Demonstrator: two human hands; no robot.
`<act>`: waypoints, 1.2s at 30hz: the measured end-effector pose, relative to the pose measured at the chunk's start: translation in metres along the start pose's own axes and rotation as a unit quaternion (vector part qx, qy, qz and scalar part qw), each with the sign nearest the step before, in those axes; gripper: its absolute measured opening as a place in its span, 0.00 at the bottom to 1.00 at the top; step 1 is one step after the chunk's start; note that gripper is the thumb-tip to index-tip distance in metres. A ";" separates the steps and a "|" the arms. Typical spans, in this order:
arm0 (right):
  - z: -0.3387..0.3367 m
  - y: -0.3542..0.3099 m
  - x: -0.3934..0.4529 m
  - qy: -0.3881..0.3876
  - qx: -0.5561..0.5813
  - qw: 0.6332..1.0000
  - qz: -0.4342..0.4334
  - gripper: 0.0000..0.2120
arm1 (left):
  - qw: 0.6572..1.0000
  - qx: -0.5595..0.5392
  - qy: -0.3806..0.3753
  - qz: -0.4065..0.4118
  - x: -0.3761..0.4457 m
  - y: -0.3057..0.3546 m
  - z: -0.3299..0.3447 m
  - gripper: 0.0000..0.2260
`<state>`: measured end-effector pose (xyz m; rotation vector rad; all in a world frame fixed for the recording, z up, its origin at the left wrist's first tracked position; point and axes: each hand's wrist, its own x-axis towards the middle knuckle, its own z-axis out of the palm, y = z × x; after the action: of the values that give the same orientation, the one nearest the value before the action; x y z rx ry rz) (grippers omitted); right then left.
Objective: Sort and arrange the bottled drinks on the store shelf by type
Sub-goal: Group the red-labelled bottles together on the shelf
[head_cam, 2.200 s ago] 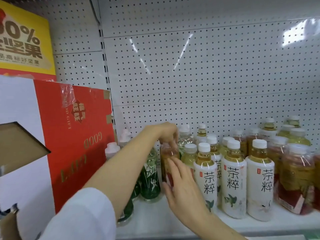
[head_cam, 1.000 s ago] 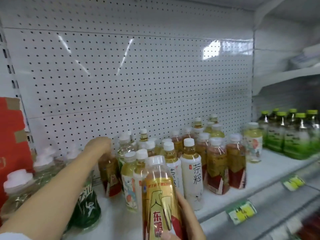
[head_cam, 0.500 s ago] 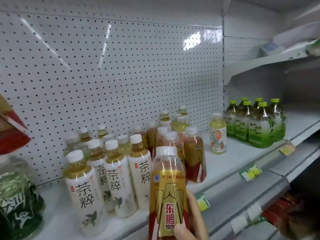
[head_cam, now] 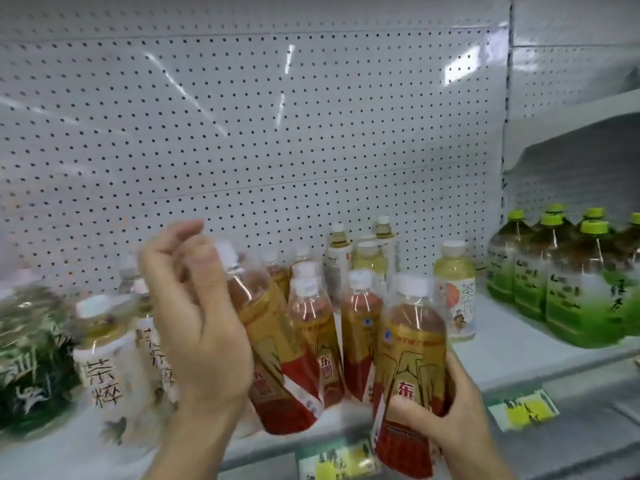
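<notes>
Left hand has come back into view since half a second ago, now closed around a second gold-and-red bottle, tilted above the shelf. Right hand keeps its wrap on the first gold-and-red bottle, at the shelf's front edge. Matching bottles stand between (likely their group).

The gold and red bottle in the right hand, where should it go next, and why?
Probably onto the bare shelf beside the standing gold-and-red bottles. The right hand holds a matching bottle in front of that group, so setting it there keeps one type together.
</notes>
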<state>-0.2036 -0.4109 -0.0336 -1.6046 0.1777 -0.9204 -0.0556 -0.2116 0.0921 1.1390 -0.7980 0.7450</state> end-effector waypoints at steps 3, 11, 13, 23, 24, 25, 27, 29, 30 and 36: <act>-0.006 0.004 0.019 -0.031 0.005 0.999 -0.015 0.34 | 0.994 0.108 0.011 0.019 -0.057 0.007 0.058 0.10; 0.006 0.029 0.043 -0.088 0.055 0.995 -0.015 0.45 | 0.983 0.184 0.020 0.013 -0.060 -0.038 0.075 0.10; 0.010 0.033 0.049 -0.097 0.067 0.993 -0.020 0.43 | 0.979 0.202 0.015 0.014 -0.054 -0.050 0.076 0.12; 0.024 0.057 0.089 -0.106 0.008 0.994 -0.017 0.43 | 0.978 0.208 -0.015 -0.013 -0.049 -0.102 0.099 0.15; 0.025 0.061 0.092 -0.109 -0.003 0.994 -0.014 0.44 | 0.977 0.211 -0.016 -0.018 -0.050 -0.107 0.100 0.14; 0.025 0.064 0.094 -0.114 -0.012 0.993 -0.011 0.44 | 0.977 0.214 -0.015 -0.020 -0.052 -0.111 0.100 0.13; 0.025 0.070 0.098 -0.128 -0.021 0.991 -0.012 0.41 | 0.976 0.216 -0.010 -0.020 -0.056 -0.118 0.101 0.11; 0.023 0.069 0.102 -0.147 -0.045 0.988 -0.012 0.37 | 0.975 0.221 -0.008 -0.025 -0.060 -0.122 0.104 0.12; 0.021 0.069 0.103 -0.151 -0.059 0.987 -0.011 0.37 | 0.974 0.224 -0.009 -0.028 -0.062 -0.123 0.105 0.13; 0.006 0.071 0.099 -0.154 -0.113 0.981 -0.034 0.39 | 0.964 0.263 -0.020 0.024 -0.062 -0.127 0.108 0.13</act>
<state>-0.1064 -0.4830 -0.0507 -1.9523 0.0098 -0.7085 0.0014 -0.3536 0.0022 1.6169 -0.6789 1.0114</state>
